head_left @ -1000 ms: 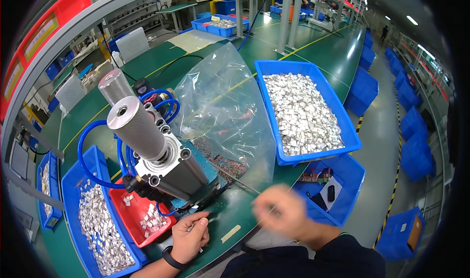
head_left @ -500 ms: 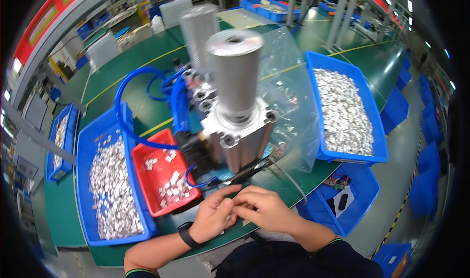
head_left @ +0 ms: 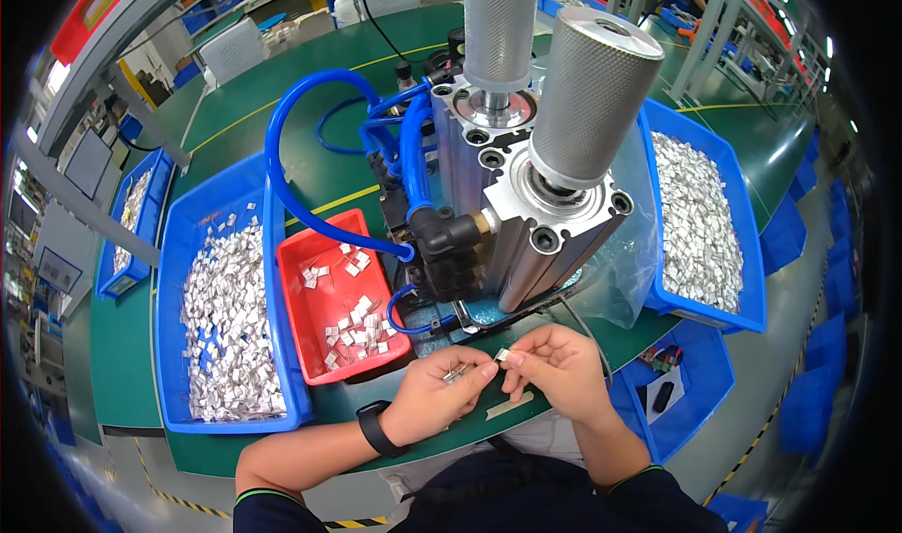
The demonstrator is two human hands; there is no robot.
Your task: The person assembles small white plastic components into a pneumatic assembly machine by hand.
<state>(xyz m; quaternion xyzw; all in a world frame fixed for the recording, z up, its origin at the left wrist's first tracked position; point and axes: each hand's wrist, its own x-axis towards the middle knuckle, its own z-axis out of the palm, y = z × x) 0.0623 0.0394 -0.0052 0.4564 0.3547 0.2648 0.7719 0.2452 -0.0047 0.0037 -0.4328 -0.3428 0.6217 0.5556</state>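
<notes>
Near the front edge of the green table, both my hands meet in front of the machine. My right hand [head_left: 566, 375] pinches a small white block with wire leads [head_left: 504, 355] between thumb and fingertips. My left hand [head_left: 430, 398] is closed around several similar leaded parts [head_left: 457, 373], with its thumb tip close to the block. How many parts it holds is hidden by the fingers. Just beyond my hands stands a pneumatic press [head_left: 554, 237] with two knurled metal cylinders. Left of it, a red bin [head_left: 303, 331] contains some loose white leaded parts.
A large blue bin [head_left: 169, 364] full of leaded parts stands at the left, another blue bin [head_left: 752, 279] at the right. Blue air hoses [head_left: 272, 153] loop left of the press. A clear plastic sheet [head_left: 615, 284] lies beside it. Lower right, a blue tray [head_left: 700, 411] contains tools.
My hands have moved slightly apart, bringing the white block into sight between the right fingertips. The whole view has shifted, so the press appears farther right and higher.
</notes>
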